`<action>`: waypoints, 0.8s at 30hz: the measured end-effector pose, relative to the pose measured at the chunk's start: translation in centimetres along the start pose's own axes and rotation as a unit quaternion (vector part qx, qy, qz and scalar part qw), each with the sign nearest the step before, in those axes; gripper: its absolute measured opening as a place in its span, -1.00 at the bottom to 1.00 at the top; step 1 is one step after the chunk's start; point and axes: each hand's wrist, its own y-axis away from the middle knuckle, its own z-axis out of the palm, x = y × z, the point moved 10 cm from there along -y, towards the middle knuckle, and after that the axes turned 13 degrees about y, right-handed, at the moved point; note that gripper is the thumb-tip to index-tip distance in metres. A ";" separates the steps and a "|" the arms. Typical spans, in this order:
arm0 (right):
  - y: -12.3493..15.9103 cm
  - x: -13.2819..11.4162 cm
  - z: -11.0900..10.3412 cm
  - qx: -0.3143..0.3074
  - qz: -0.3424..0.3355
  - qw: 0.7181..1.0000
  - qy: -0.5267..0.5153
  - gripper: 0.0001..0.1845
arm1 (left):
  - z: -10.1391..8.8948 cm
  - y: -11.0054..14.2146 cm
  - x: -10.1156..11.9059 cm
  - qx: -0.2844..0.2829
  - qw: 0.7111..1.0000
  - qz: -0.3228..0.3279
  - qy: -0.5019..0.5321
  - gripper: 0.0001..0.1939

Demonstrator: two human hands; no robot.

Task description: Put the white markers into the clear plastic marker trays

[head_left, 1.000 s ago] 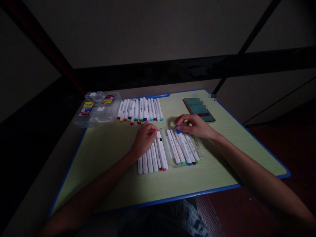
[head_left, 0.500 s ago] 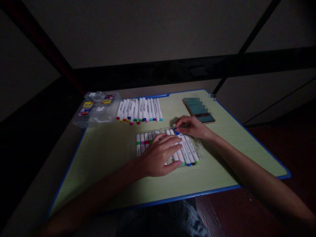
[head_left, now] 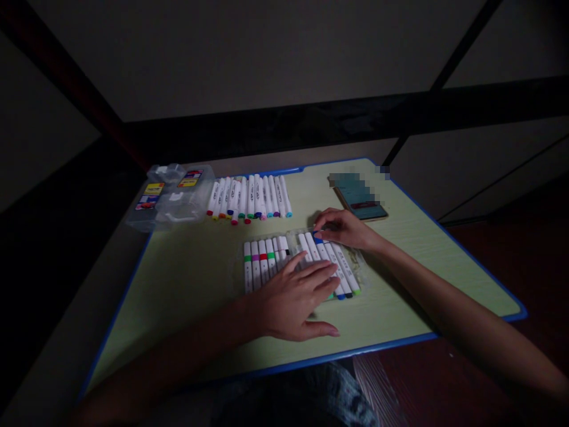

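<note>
Two groups of white markers [head_left: 265,255] lie side by side in a clear plastic tray [head_left: 294,237] near the middle of the table. The left group shows green, purple and red bands; the right group [head_left: 345,270] leans at a slant with blue, black and lime ends toward me. My left hand [head_left: 297,296] stretches over the tray, fingers spread, thumb pointing right, hiding the lower middle of the markers. My right hand [head_left: 344,228] is at the far end of the right group, finger and thumb pinched at a blue-banded marker [head_left: 318,237].
A row of loose white markers [head_left: 249,196] with coloured ends lies along the table's back. Left of them sits a clear plastic case [head_left: 182,198] with printed labels. A phone [head_left: 359,198] rests at the back right. Blue edging [head_left: 293,362] borders the table.
My left hand has shifted toward me and slightly right, its thumb stretching farther out, uncovering more of the left group's markers. My right hand stays at the blue-banded marker.
</note>
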 end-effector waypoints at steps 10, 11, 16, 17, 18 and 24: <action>0.0 -0.1 -0.1 0.004 0.002 1.000 0.007 -0.82 | 0.5 0.1 0.0 0.001 1.000 0.000 -0.012 -0.30; 0.0 0.0 -0.1 0.004 0.000 1.000 0.008 -0.82 | 0.5 0.1 0.0 0.000 1.000 0.000 -0.012 -0.30; -0.1 0.2 0.0 0.004 0.003 1.000 0.015 -0.80 | 0.5 0.0 0.0 0.000 1.000 0.002 -0.013 -0.31; -0.1 0.2 0.0 0.005 0.003 1.000 0.016 -0.80 | 0.5 0.1 0.0 -0.001 1.000 0.002 -0.014 -0.31; 0.0 0.1 0.0 0.005 0.003 1.000 0.018 -0.80 | 0.6 0.1 0.0 -0.002 1.000 0.003 -0.016 -0.31; 0.0 -0.1 0.0 0.002 0.002 1.000 0.027 -0.83 | 0.7 0.1 0.0 -0.004 0.999 0.010 -0.030 -0.31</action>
